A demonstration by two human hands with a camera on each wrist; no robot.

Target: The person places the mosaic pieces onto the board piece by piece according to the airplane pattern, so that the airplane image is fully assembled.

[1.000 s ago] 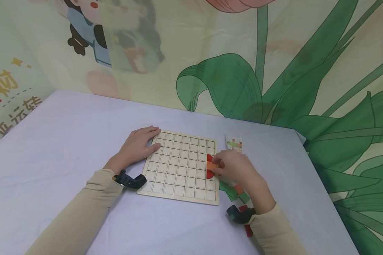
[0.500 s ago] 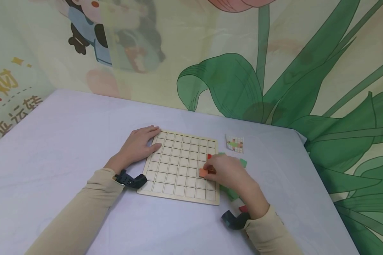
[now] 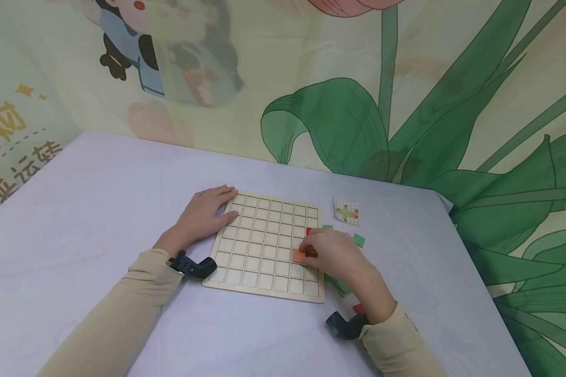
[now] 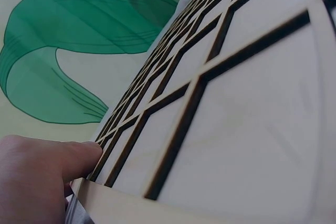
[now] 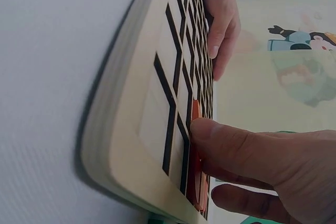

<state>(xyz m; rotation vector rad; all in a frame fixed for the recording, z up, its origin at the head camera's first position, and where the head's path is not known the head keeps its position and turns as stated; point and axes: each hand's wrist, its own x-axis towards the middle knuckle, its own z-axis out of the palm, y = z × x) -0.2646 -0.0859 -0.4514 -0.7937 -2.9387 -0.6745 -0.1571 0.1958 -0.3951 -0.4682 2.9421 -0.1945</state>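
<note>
A wooden grid board [image 3: 259, 236] lies on the table. My left hand [image 3: 206, 213] rests at its upper left edge, fingers stretched over the rim; in the left wrist view the thumb [image 4: 81, 158] touches the board's edge. Near the right side, my right hand [image 3: 332, 251] pinches a square orange tile [image 3: 298, 255] between thumb and fingers, over the second column from the right. In the right wrist view the thumb presses against the orange tile [image 5: 196, 109]. Just beyond these fingers a red tile [image 3: 308, 231] shows in the edge column; other tiles there are partly hidden by the hand.
Loose green tiles [image 3: 359, 240] lie right of the board, with more green tiles [image 3: 341, 288] and a red tile [image 3: 359, 308] partly under the right forearm. A small printed pattern card [image 3: 347, 212] lies past the board's upper right corner. A printed backdrop [image 3: 207, 120] stands behind the table.
My right hand has moved left and slightly nearer, from the board's edge column to the one beside it, with the orange tile. Green tiles behind it became visible. My left hand has stayed put.
</note>
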